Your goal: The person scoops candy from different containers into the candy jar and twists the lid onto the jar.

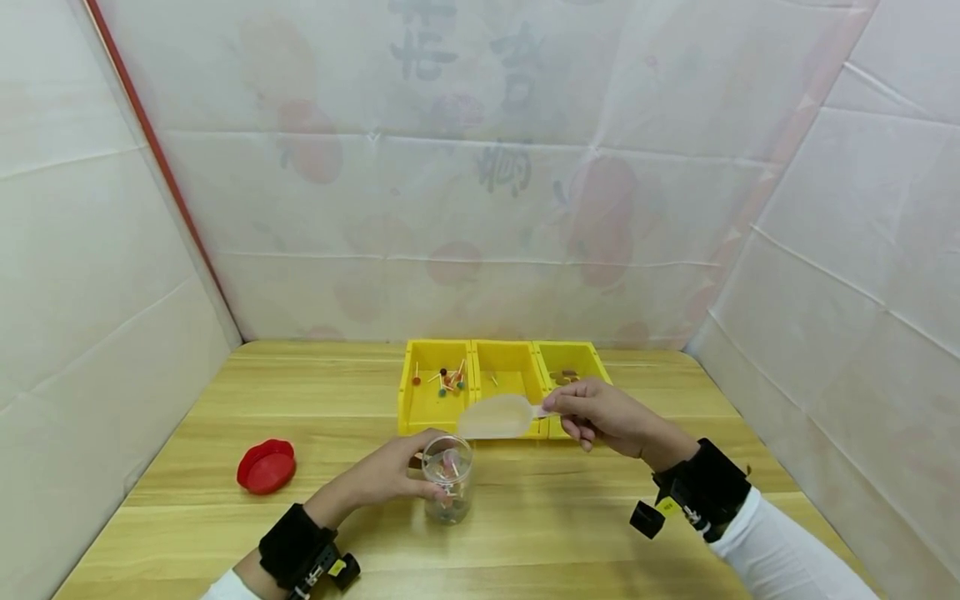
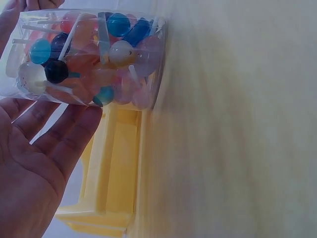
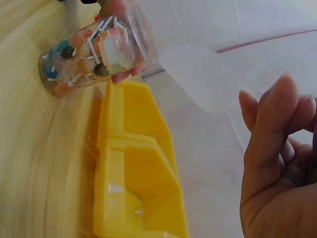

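Note:
My left hand (image 1: 397, 471) holds a clear plastic jar (image 2: 157, 64) upright on the table, thumb and fingers around its side. Inside the jar are many small round lollipops (image 2: 89, 74) with white sticks, in orange, pink, blue and black. With fingertips and thumb my right hand (image 1: 600, 414) pinches the handle of a translucent white scoop (image 1: 497, 417). The scoop's tip is close by the jar's open mouth; whether they touch I cannot tell. In the right wrist view the scoop (image 3: 198, 79) looks blurred, and its bowl shows no lollipops.
Behind the jar stand three joined yellow bins (image 1: 435, 414). Several lollipops (image 1: 450, 381) lie in the left one, a small pale piece (image 1: 494, 380) in the middle one, brownish pieces (image 1: 567, 375) in the right one. A red lid (image 1: 267, 467) lies at the left. White sheets enclose the table.

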`<state>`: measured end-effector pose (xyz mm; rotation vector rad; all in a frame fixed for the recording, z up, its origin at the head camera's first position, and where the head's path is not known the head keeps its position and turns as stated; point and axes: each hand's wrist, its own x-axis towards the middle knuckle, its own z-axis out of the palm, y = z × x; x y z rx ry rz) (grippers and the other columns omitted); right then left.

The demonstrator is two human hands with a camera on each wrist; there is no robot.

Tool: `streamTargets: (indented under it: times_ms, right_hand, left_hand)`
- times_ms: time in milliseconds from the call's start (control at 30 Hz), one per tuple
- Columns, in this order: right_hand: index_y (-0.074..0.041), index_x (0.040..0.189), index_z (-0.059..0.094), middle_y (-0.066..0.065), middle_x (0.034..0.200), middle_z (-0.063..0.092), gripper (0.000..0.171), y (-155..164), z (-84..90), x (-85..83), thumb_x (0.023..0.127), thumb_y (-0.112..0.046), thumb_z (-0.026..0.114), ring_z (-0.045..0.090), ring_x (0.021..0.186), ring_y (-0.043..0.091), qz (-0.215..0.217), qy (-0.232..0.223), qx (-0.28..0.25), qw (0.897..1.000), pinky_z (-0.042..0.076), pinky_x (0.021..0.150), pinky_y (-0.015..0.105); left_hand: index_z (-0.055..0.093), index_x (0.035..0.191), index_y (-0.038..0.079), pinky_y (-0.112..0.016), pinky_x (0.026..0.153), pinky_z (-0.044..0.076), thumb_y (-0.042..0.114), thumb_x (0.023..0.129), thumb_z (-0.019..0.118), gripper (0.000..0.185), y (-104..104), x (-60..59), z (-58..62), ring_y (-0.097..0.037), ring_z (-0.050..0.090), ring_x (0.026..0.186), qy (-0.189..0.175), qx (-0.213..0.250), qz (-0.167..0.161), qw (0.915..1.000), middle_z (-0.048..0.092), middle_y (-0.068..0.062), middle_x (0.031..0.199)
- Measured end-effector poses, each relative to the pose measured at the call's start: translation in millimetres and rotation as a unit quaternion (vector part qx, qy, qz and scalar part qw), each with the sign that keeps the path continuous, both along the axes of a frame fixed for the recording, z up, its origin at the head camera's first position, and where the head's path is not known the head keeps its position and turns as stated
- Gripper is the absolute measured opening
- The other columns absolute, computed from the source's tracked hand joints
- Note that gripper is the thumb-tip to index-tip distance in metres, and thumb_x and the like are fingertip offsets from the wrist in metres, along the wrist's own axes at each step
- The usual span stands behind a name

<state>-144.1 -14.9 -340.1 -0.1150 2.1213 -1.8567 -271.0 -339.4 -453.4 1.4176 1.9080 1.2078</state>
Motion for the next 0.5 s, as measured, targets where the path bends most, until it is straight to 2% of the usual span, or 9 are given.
streamTargets:
  times_ms: [200,333,500]
  right_hand:
    - [0.004,0.118,0.063,-0.003,0.061,0.051,0.043,4,-12.8,-0.4,0.101,-0.035,0.055,0.045,0.046,0.006,-0.053,-0.011,-0.011,0.998,0.046,0.047,0.018]
    - [0.003,0.117,0.062,-0.002,0.063,0.052,0.046,5,-23.2,-1.5,0.099,-0.038,0.058,0.042,0.048,0.006,-0.103,-0.023,-0.035,0.994,0.045,0.048,0.018]
    - [0.007,0.126,0.056,-0.001,0.069,0.054,0.052,6,-40.6,-5.4,0.099,-0.038,0.058,0.041,0.051,0.005,-0.161,-0.025,-0.065,0.984,0.044,0.05,0.017]
  left_hand:
    - [0.05,0.14,0.024,-0.039,0.094,0.049,0.038,0.085,0.077,0.063,0,0.0,0.4,-0.015,0.055,0.115,0.006,0.002,0.003,1.0,0.058,0.007,0.128]
    - [0.049,0.14,0.021,-0.038,0.095,0.049,0.036,0.085,0.077,0.064,0,0.8,2.3,-0.015,0.055,0.115,-0.002,-0.001,0.004,1.0,0.058,0.005,0.128]
    - [0.049,0.141,0.019,-0.034,0.094,0.049,0.035,0.085,0.077,0.065,0,2.1,3.8,-0.016,0.055,0.116,-0.008,0.002,0.0,1.0,0.058,0.004,0.129]
